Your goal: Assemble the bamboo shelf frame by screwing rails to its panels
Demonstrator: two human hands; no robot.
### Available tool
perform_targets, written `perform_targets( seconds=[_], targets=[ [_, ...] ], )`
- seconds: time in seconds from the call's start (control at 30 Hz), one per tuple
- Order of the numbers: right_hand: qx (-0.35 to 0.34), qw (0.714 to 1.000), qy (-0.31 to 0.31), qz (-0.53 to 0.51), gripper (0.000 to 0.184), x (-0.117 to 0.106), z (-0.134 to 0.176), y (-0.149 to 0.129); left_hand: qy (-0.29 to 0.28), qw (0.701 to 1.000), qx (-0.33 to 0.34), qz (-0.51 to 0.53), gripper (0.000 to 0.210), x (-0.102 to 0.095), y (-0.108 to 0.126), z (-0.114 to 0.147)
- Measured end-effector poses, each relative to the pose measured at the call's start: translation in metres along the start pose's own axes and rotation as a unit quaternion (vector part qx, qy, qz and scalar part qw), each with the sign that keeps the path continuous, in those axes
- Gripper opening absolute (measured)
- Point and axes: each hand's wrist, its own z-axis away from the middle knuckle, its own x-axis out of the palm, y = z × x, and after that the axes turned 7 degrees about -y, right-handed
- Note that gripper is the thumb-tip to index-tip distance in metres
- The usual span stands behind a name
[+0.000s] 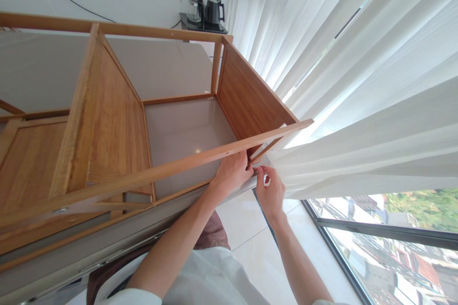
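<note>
A wooden shelf frame (211,153) with slatted-looking panels lies across a grey table top (193,128). My left hand (232,169) reaches under its front rail and is closed at the lower right corner, the fingertips partly hidden by the wood. Just to the right, my right hand (270,188) has thumb and fingers pinched together at the same corner. A small thin dark thing shows between the two hands, too small to name. The end panel (250,90) rises behind my hands, and a middle panel (114,119) stands to the left.
White curtains (358,81) hang close on the right, above a window (386,233). A black kettle (213,10) and a glass pot (194,11) stand on a dark stand at the back. Pale floor tiles (246,228) lie below my hands.
</note>
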Motion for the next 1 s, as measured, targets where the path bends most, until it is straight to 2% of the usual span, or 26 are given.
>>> perform_targets(
  seconds=[0.23,0.43,0.5,0.63,0.73,0.83,1.0],
  targets=[
    [-0.046,0.998,0.016,0.032,0.024,0.001,0.000,0.006,0.002,1.000,0.005,0.008,0.037,0.001,0.000,0.000],
    [-0.061,0.998,-0.006,0.011,0.025,0.001,-0.002,0.005,0.002,1.000,0.008,0.005,0.036,0.001,-0.001,0.000],
    [-0.047,0.999,-0.010,-0.005,0.026,0.000,-0.002,0.002,0.001,1.000,0.009,0.004,0.035,0.001,-0.001,-0.001],
    [0.028,0.998,-0.007,-0.055,0.032,-0.002,-0.006,-0.001,0.003,1.000,0.008,0.000,0.036,0.001,0.000,-0.001],
    [0.069,0.992,-0.029,-0.103,0.039,-0.004,-0.011,0.001,0.001,1.000,0.006,-0.004,0.035,0.001,0.000,-0.001],
    [0.088,0.987,-0.042,-0.124,0.044,-0.006,-0.015,0.006,-0.001,1.000,0.002,-0.008,0.034,0.000,0.000,0.000],
    [0.081,0.992,-0.011,-0.093,0.039,-0.013,-0.010,0.007,-0.006,1.000,0.006,-0.006,0.034,-0.001,0.000,0.000]
  ],
)
